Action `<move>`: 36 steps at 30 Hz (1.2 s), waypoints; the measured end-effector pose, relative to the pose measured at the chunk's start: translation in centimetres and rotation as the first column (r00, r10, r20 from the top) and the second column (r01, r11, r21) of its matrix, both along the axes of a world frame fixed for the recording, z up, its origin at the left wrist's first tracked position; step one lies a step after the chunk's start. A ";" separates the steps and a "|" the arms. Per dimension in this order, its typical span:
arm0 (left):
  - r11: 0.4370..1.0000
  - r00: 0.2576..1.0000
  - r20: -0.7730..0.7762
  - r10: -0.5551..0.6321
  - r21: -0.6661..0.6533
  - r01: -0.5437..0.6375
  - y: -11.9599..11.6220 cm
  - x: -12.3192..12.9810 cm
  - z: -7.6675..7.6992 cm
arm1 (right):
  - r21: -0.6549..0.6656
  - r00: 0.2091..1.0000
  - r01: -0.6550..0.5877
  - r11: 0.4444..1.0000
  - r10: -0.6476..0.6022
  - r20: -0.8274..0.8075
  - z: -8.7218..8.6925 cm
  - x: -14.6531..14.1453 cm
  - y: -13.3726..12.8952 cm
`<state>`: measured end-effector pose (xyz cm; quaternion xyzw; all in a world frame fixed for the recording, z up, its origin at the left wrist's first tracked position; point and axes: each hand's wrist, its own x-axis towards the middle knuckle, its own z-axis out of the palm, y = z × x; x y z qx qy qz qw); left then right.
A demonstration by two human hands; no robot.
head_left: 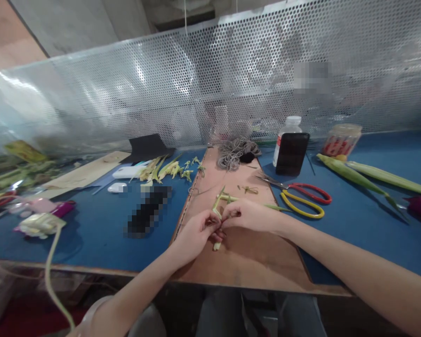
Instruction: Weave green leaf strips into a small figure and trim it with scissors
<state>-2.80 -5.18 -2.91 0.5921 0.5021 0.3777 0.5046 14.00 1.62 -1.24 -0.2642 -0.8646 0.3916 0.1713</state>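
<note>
Over the wooden board, my left hand is closed on a pale green plant strip. The strip runs from above my fingers to a whitish end below them. My right hand touches the left one, its fingers pinched at the same strip; the exact contact is hidden. A thin green stem reaches out to the right from behind my right hand. Small dry knotted pieces lie just beyond the hands. Scissors with one red and one yellow handle rest to the right.
Grey cord is heaped at the board's far end. A phone leans on a white-capped bottle. Corn-like husks and a jar are at right. Woven leaf pieces lie left, before a perforated metal screen.
</note>
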 end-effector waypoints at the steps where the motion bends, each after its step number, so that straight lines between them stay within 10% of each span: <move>1: 1.000 1.000 -0.003 0.012 -0.002 -0.012 0.0 0.1 0.0 | -0.015 1.000 0.003 1.000 -0.003 -0.011 0.0 0.0 0.0; 36: 0.995 0.995 0.013 0.100 -0.015 -0.099 0.1 0.4 -0.5 | 0.035 0.992 0.048 0.998 -0.052 0.117 0.6 -0.2 -0.6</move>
